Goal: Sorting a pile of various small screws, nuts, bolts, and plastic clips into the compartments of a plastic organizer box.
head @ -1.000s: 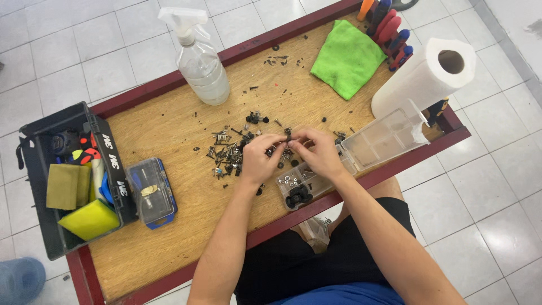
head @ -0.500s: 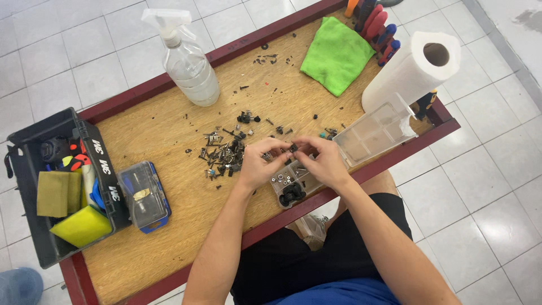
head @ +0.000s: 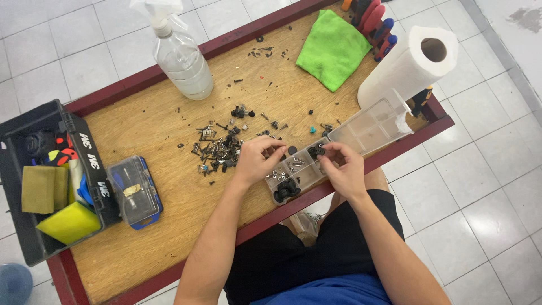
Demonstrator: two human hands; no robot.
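— Two hands are at work just below the middle of the frame. What are they on?

— Both are over a clear compartment box [head: 339,148] that lies slantwise along the near rim of the wooden desk [head: 164,135]. The left hand [head: 257,161] rests at the box's lower-left end, fingers curled together as if pinching something tiny; what it is, I cannot tell. The right hand [head: 341,169] sits over the middle compartments, its fingers [head: 333,150] pinched on a small dark part too small to make out.

— And what is in the box?

— Dark round pieces [head: 287,191] in the lower-left compartment, a few pale bits beside them; the upper-right compartments look bare.

— What lies around?

— A scattered heap of small screws and dark parts [head: 217,149] just left of the left hand. A spray bottle [head: 179,53] stands at upper left, a green cloth [head: 333,48] at top centre, a paper towel roll [head: 409,65] at upper right. At far left sits a black bin [head: 51,181] holding sponges, with a small clear case [head: 134,192] just beside it.
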